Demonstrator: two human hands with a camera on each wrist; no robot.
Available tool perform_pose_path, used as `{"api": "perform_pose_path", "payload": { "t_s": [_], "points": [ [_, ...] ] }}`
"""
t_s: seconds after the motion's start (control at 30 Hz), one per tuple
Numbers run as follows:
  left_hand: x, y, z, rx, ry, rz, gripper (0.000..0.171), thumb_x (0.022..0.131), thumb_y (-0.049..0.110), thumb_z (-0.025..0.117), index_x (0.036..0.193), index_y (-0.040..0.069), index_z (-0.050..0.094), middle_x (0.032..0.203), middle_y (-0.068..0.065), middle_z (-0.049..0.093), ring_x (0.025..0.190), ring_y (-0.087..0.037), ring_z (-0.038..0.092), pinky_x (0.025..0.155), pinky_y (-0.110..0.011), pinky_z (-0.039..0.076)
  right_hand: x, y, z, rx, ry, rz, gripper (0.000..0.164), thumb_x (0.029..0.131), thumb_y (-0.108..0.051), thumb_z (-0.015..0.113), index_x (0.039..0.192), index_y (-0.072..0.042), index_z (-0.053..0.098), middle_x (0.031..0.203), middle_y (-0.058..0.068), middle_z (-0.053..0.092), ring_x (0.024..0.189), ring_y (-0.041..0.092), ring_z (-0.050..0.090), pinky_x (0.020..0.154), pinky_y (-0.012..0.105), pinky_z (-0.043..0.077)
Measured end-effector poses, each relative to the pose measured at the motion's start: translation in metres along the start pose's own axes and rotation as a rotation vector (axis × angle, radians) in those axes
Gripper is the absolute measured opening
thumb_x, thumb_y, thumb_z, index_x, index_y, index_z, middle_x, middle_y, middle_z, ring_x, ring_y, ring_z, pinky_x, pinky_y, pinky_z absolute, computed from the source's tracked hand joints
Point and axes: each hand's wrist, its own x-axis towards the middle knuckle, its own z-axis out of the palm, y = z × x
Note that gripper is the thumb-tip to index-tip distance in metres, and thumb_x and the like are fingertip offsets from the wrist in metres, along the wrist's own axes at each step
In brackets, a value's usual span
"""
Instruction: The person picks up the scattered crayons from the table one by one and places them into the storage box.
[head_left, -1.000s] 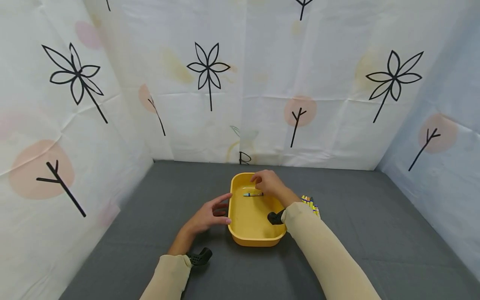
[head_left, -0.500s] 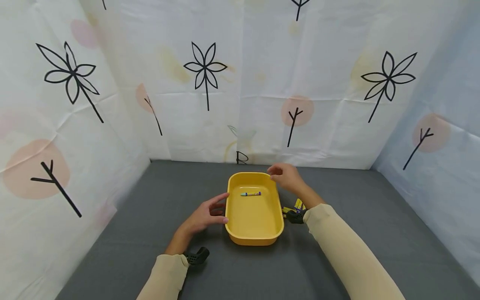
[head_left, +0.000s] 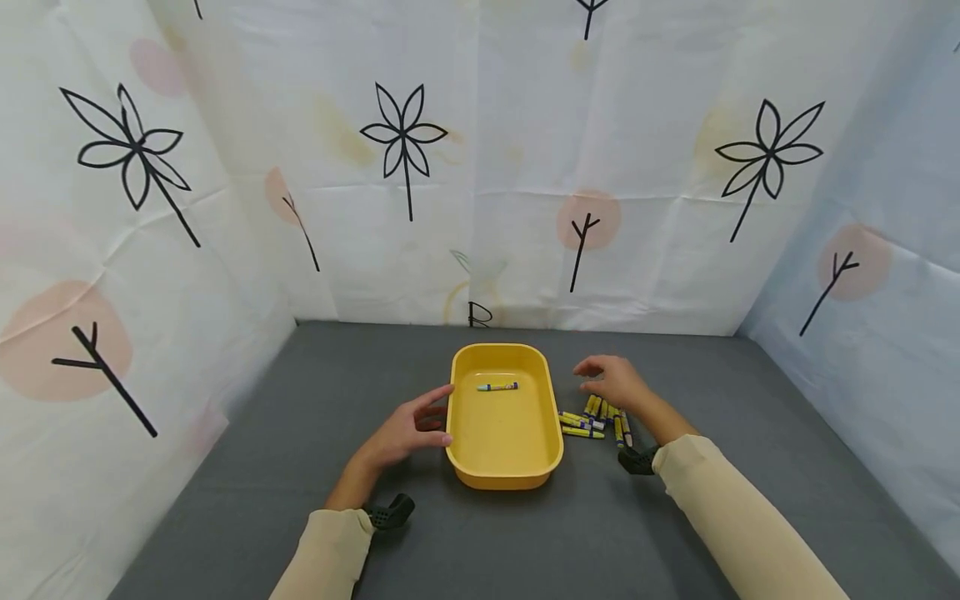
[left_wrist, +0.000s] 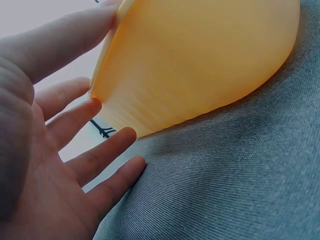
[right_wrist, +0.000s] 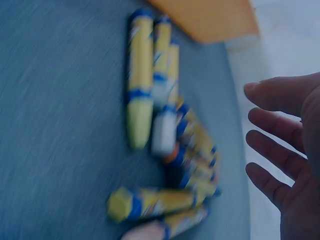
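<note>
A yellow plastic tray (head_left: 505,450) stands on the grey cloth, and one light-blue-tipped crayon (head_left: 497,387) lies inside it. My left hand (head_left: 405,432) touches the tray's left rim with thumb and fingertips, the fingers spread and fairly straight in the left wrist view. Over a loose group of crayons in yellow wrappers (head_left: 582,432), right of the tray, hovers my right hand (head_left: 618,385). In the right wrist view its fingers are loosely bent with nothing between them, apart from the crayons, which include a yellow-green crayon (right_wrist: 140,80) and a white-tipped one (right_wrist: 165,131).
Grey cloth (head_left: 360,367) covers the table. White fabric walls (head_left: 525,167) with printed flowers and twigs enclose it at the back and both sides.
My right hand has moved out of the tray, over its right rim, to above the crayons on the right. The left hand stays at the tray's left rim.
</note>
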Motion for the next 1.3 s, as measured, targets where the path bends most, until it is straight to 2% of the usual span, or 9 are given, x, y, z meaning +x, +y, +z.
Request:
{"api": "perform_pose_path", "payload": {
  "t_s": [0.17,0.4,0.6,0.77,0.93,1.03,1.3],
  "points": [
    [-0.001,0.000,0.000,0.009,0.014,0.007,0.077,0.087,0.013,0.073,0.153,0.012,0.033,0.152,-0.012,0.037,0.130,-0.033,0.046,0.104,-0.050,0.039,-0.008,0.014,0.000,-0.080,-0.088,-0.006,0.029,0.089,-0.005,0.070,0.118,-0.001,0.066,0.122,0.019,0.060,0.115,0.041,0.053,0.090,0.053,0.047],
    [-0.003,0.002,0.001,0.010,0.008,0.007,0.077,0.088,0.011,0.072,0.153,0.011,0.032,0.151,-0.012,0.038,0.129,-0.034,0.046,0.103,-0.051,0.041,-0.009,0.021,0.004,-0.109,-0.171,-0.004,0.032,0.087,-0.008,0.071,0.119,-0.003,0.067,0.122,0.017,0.060,0.107,0.036,0.056,0.084,0.049,0.050],
    [-0.002,0.002,0.001,0.017,0.006,0.001,0.077,0.087,0.011,0.073,0.153,0.013,0.033,0.151,-0.011,0.039,0.130,-0.033,0.046,0.103,-0.050,0.041,-0.007,0.023,0.005,-0.128,-0.197,0.006,0.031,0.088,-0.009,0.071,0.119,-0.005,0.068,0.119,0.014,0.063,0.111,0.036,0.056,0.089,0.051,0.049],
    [-0.002,0.002,0.001,0.007,0.005,-0.003,0.077,0.087,0.011,0.073,0.153,0.013,0.033,0.151,-0.011,0.038,0.130,-0.034,0.045,0.102,-0.050,0.041,-0.005,0.024,0.004,-0.141,-0.201,-0.007,0.032,0.087,-0.009,0.072,0.118,-0.004,0.068,0.114,0.012,0.064,0.107,0.034,0.058,0.087,0.049,0.050],
    [-0.002,0.004,0.002,-0.002,0.002,-0.013,0.077,0.087,0.010,0.072,0.153,0.013,0.032,0.150,-0.012,0.039,0.130,-0.034,0.045,0.101,-0.049,0.043,-0.007,0.025,0.000,-0.163,-0.187,-0.053,0.032,0.085,-0.012,0.075,0.115,-0.004,0.070,0.108,0.009,0.066,0.101,0.032,0.058,0.083,0.048,0.050],
    [-0.003,0.004,0.002,-0.013,0.003,-0.019,0.078,0.087,0.010,0.073,0.153,0.013,0.032,0.149,-0.013,0.040,0.130,-0.035,0.045,0.099,-0.048,0.045,-0.008,0.026,-0.003,-0.213,-0.184,-0.096,0.029,0.083,-0.016,0.077,0.111,-0.007,0.072,0.102,0.008,0.065,0.095,0.030,0.057,0.081,0.046,0.048],
    [-0.003,0.003,0.000,-0.020,-0.007,0.008,0.077,0.088,0.008,0.072,0.153,0.012,0.032,0.150,-0.015,0.039,0.129,-0.036,0.046,0.099,-0.047,0.045,-0.011,0.026,-0.013,-0.318,-0.233,-0.199,0.014,0.083,-0.011,0.076,0.097,-0.012,0.076,0.089,-0.003,0.066,0.080,0.017,0.058,0.084,0.048,0.044]
  ]
}}
